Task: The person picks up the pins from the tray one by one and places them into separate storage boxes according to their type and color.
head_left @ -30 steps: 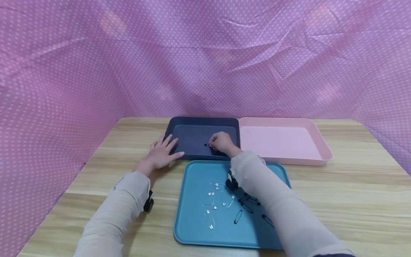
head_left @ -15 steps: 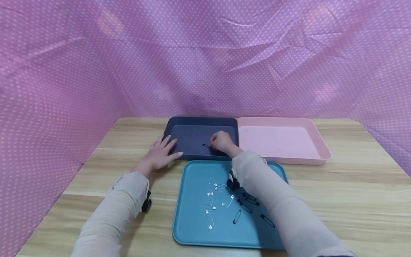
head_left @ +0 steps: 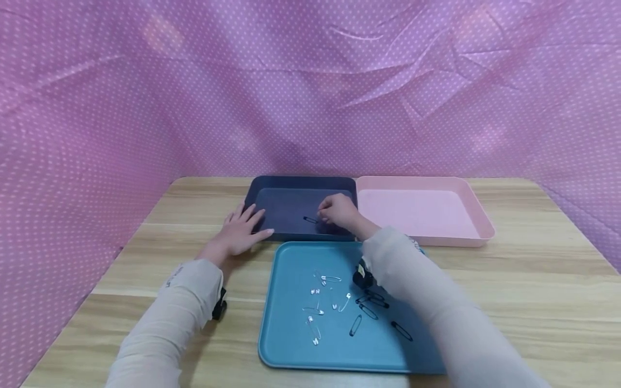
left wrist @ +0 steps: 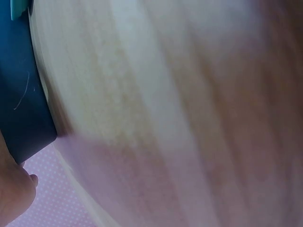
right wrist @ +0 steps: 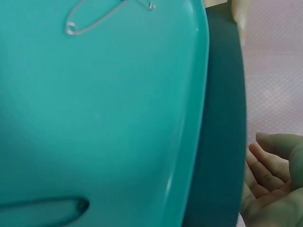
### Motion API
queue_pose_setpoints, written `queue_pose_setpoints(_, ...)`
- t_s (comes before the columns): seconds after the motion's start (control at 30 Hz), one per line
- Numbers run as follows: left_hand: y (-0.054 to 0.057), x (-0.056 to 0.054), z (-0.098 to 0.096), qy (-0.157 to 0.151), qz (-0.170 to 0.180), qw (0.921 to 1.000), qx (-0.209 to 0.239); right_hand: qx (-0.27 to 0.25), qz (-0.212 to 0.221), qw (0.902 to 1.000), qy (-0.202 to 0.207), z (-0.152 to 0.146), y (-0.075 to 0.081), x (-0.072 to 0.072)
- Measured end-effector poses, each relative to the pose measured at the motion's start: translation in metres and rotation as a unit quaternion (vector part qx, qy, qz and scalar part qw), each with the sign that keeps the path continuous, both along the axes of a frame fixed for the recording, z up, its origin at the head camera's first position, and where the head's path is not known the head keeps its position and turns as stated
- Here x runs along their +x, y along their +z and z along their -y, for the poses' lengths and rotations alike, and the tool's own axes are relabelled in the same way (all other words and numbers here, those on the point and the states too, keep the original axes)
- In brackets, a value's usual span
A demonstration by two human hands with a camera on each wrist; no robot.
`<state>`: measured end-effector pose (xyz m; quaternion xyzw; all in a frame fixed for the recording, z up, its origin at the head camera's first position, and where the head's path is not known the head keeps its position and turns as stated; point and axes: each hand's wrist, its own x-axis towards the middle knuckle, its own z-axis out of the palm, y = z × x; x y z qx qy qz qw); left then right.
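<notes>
My left hand [head_left: 239, 233] rests with spread fingers on the left front edge of the dark blue tray [head_left: 286, 203]; in the left wrist view only a bit of that hand [left wrist: 15, 191] shows beside the tray wall. Inside this tray lies a black safety pin [head_left: 309, 220]. Just right of the pin is my right hand [head_left: 342, 212], apart from it, over the tray. Its thumb and loosely bent fingers stand apart with nothing between them in the right wrist view. Nearer to me, a teal tray [head_left: 291, 347] bears silver safety pins [head_left: 314, 331] and black safety pins [head_left: 401, 331].
A pink tray [head_left: 412, 210] adjoins the dark blue one on its right. All the trays sit on a wooden table [head_left: 533, 280]. Behind and at the sides hangs a pink dotted curtain [head_left: 310, 97]. My right forearm passes over the teal tray's right part.
The right hand has let go of the black safety pin, which lies in the dark blue tray, and has drawn slightly right and up. The left hand keeps its place on the tray edge.
</notes>
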<state>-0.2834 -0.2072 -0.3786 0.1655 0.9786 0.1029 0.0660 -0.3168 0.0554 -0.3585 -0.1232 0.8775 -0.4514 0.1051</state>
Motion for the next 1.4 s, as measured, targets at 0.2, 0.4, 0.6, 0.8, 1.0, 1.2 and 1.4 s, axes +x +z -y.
queue_pose_setpoints(0.2,0.0,0.001,-0.001,0.0,-0.003,1.0,-0.005,-0.002,0.002,1.0,-0.004,-0.01,0.007,0.011)
queue_pose_setpoints(0.4,0.001,0.001,-0.002,-0.002,-0.001,1.0,-0.002,-0.013,0.006,0.9998,-0.015,-0.021,0.016,0.025)
queue_pose_setpoints(0.6,0.001,0.002,-0.001,-0.006,-0.005,0.9999,-0.008,-0.029,0.004,0.9995,-0.007,-0.031,0.024,0.037)
queue_pose_setpoints(0.8,0.0,0.002,-0.001,-0.004,-0.005,1.0,-0.002,-0.009,-0.012,0.9997,0.021,-0.039,0.03,0.05)
queue_pose_setpoints(1.0,0.0,0.002,-0.002,-0.003,-0.005,1.0,-0.001,0.011,-0.013,0.9993,0.034,-0.045,0.034,0.063)
queue_pose_setpoints(1.2,0.001,0.003,-0.002,-0.003,-0.009,1.0,0.002,0.004,-0.018,0.9987,0.048,-0.052,0.035,0.075)
queue_pose_setpoints(1.4,0.001,0.004,-0.002,0.001,-0.008,1.0,0.001,0.003,-0.025,0.9983,0.052,-0.061,0.034,0.083)
